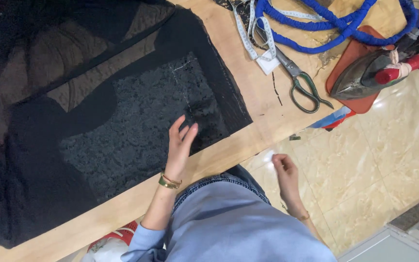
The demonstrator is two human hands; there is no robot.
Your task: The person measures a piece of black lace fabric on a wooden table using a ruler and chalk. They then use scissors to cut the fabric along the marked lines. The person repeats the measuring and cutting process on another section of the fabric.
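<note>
On table: black sequin fabric [136,131]
Left hand [180,140]: fingers loose and spread, resting flat on fabric
Right hand [284,170]: off table edge, fingertips pinched together; whether on anything, can't tell
Nearby: scissors [299,80], iron [369,73]

The black fabric [88,126] covers most of the counter [248,94], leaving only a bare wooden strip along its near edge and a wider bare band to the right of the cloth. The left hand [179,145] lies flat on the fabric's lower right part, with open cloth all round it. The right hand [284,170] hangs off the counter over the tiled floor [379,165], nothing near it. Farther along, the scissors [299,77], measuring tape [258,34], blue hose [326,22] and iron [374,73] on its red mat [352,58] crowd the counter's far right end.
</note>
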